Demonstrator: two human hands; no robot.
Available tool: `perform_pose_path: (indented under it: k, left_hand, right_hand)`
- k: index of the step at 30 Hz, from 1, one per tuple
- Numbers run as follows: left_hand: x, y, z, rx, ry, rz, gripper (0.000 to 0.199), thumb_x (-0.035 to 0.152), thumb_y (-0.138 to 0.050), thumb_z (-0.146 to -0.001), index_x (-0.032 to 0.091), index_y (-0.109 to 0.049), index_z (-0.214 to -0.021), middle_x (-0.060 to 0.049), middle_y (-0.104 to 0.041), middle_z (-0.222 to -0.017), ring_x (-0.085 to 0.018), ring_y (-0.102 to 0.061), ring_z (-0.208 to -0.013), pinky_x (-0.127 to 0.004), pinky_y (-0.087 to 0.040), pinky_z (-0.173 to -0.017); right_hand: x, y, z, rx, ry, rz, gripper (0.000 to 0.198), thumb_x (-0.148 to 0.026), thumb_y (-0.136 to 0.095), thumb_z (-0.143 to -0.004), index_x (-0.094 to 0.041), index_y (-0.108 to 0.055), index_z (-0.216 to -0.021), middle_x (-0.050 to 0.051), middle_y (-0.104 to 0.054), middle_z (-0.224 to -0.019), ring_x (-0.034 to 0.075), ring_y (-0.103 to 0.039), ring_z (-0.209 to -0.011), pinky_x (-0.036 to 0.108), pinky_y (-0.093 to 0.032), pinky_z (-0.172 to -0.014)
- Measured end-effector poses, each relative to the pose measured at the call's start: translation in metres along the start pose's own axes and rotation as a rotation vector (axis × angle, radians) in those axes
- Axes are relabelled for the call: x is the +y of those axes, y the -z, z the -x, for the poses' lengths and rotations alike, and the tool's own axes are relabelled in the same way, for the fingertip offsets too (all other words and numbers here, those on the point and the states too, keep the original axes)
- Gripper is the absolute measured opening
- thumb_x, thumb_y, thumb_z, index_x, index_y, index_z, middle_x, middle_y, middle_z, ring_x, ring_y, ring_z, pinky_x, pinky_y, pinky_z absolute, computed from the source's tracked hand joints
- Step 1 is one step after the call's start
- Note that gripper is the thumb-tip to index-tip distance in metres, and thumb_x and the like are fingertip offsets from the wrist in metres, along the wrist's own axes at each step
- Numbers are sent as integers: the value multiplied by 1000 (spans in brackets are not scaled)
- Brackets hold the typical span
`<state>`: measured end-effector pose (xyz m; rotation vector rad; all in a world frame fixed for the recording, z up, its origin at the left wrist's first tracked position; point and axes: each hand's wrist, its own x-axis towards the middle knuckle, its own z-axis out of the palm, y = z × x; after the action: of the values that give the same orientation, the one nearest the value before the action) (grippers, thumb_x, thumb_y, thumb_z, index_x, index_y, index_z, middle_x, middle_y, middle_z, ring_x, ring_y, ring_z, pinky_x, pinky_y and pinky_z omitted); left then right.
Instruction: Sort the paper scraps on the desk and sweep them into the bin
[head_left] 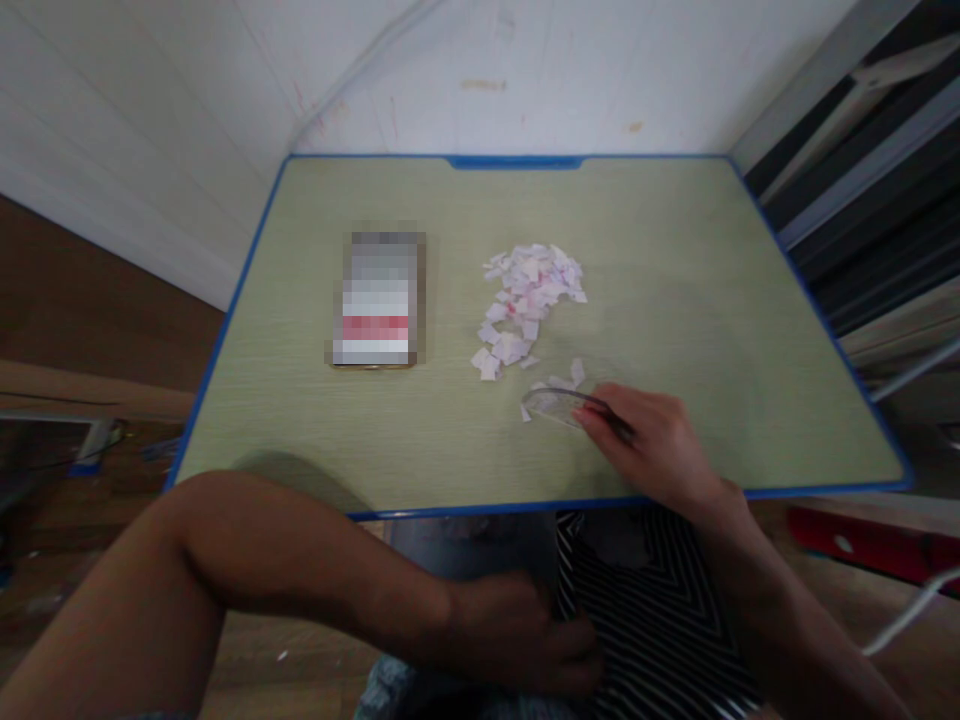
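My right hand (649,440) is closed on the dark handle of a small skimmer (559,400), whose rounded, see-through head looks like mesh and lies low over the table near its front edge. A few scraps of paper (577,372) show at the skimmer's rim. Beyond it, a loose heap of torn white paper pieces (532,280), some with pink marks, trails toward me. Below the table edge, my left hand (525,635) rests near my lap with its fingers curled. It is dim there, and whatever those fingers may hold is hidden.
A pale green table (300,420) with a blue rim stands against a white wall. On its left side lies a flat rectangular object (379,300), blurred out by pixels. Striped fabric (652,600) covers my lap. A red object (862,545) sits below at the right.
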<state>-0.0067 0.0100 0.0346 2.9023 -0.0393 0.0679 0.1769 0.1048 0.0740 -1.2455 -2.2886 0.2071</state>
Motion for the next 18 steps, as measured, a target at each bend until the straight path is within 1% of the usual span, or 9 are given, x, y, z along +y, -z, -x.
perform_pose_path:
  k: [3,7,9,11,12,14,16,18]
  left_hand:
    - [0,-3,1,38,-4,1,31,13,-38,-91,25,-53,-116,2,-53,-98,-8,-49,-49,-27,-33,-36]
    - [0,-5,1,41,-1,15,31,12,-40,-90,22,-52,-117,-1,-54,-99,-9,-50,-50,-27,-34,-36]
    - [0,-5,1,33,-3,31,32,12,-38,-90,21,-52,-117,-1,-54,-100,-10,-50,-50,-28,-34,-36]
    - [0,-5,1,28,-5,40,32,10,-37,-90,21,-52,-117,-1,-55,-98,-10,-50,-50,-28,-34,-36]
    - [0,-5,1,29,-8,42,32,10,-37,-90,20,-51,-117,0,-55,-96,-10,-50,-50,-28,-34,-36]
    - [-1,-5,1,35,-14,44,31,11,-37,-90,20,-51,-117,0,-55,-95,-10,-50,-49,-28,-35,-36]
    - [-1,-5,1,35,-16,48,31,12,-38,-90,19,-51,-117,0,-55,-94,-10,-50,-49,-28,-36,-37]
    - [-1,-5,1,27,-17,41,31,12,-40,-90,20,-50,-118,0,-56,-96,-10,-50,-50,-28,-36,-38]
  right_hand:
    - [3,12,-1,-35,-57,-28,23,-21,-46,-88,-20,-42,-65,-3,-48,-53,8,-44,-45,21,-33,-45]
    - [13,33,3,-129,-128,-53,24,-20,-50,-85,-20,-42,-63,-6,-42,-49,7,-41,-42,22,-31,-43]
    - [18,38,5,-117,-153,-69,25,-21,-51,-85,-20,-42,-61,-6,-41,-49,7,-39,-41,22,-30,-42]
    - [24,37,6,-41,-170,-86,23,-22,-51,-85,-20,-45,-64,-5,-44,-51,8,-42,-44,22,-33,-43]
    - [27,35,5,-9,-164,-95,20,-23,-51,-86,-20,-48,-67,-4,-48,-55,9,-46,-48,23,-36,-46]
    - [33,28,3,25,-122,-105,13,-23,-50,-86,-20,-54,-75,0,-57,-67,13,-55,-62,26,-43,-56]
    - [39,20,0,18,-67,-114,10,-23,-50,-87,-20,-58,-81,4,-62,-79,17,-58,-75,30,-47,-66]
    - [42,15,-2,-8,-28,-133,13,-21,-49,-87,-22,-62,-86,5,-64,-86,17,-59,-81,32,-48,-70]
